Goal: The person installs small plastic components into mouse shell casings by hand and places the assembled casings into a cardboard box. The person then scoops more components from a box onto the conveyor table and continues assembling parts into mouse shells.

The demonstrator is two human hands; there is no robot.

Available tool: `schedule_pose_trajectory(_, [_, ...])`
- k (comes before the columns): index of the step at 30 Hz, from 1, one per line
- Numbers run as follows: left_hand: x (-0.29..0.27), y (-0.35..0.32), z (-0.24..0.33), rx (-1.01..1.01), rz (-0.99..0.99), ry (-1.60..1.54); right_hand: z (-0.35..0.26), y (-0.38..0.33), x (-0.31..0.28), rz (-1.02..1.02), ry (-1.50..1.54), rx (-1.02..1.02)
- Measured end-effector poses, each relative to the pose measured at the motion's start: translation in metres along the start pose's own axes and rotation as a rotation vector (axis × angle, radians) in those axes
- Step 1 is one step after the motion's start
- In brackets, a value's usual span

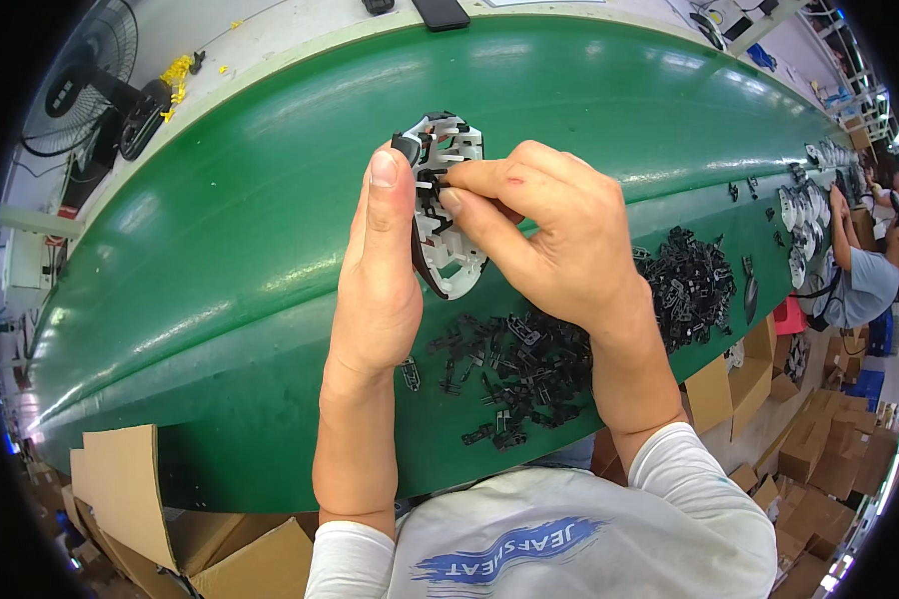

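An oval white plastic housing (456, 278) with a dark outer edge stands tilted above the green bench, its ribbed inside turned to the right. My left hand (378, 265) grips it from the left, thumb along the near side; the other fingers are hidden behind it. Inside the housing sits a small black plastic part (431, 186). My right hand (559, 225) pinches this part between thumb and forefinger, at the middle of the housing. Below my hands lie loose black plastic parts (529, 374) of a similar look, in a spread pile.
A larger heap of black parts (691, 285) lies right of my right forearm on the green bench (270, 200). Open cardboard boxes (130, 489) stand below the near edge. A fan (90, 95) is at far left, a phone (441, 13) at the back. Another person (864, 285) works at far right.
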State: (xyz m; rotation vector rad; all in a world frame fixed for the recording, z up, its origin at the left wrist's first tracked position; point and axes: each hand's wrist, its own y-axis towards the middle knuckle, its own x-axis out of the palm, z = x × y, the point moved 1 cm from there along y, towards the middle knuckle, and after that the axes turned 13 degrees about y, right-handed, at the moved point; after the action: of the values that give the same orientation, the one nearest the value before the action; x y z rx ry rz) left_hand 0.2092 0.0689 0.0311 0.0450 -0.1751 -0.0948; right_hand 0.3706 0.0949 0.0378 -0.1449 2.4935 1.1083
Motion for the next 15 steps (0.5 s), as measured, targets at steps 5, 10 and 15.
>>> schedule_pose_trajectory(5, [0.000,-0.001,0.001,0.016,-0.049,-0.177,-0.002,0.004,-0.007,0.082,0.020,-0.106])
schedule_pose_trajectory(10, [-0.007,0.000,0.001,0.017,-0.005,-0.186,-0.006,0.007,-0.010,-0.091,-0.016,-0.164])
schedule_pose_trajectory(15, [-0.006,-0.001,0.006,0.034,0.038,-0.200,-0.019,0.005,-0.014,-0.154,0.000,-0.107])
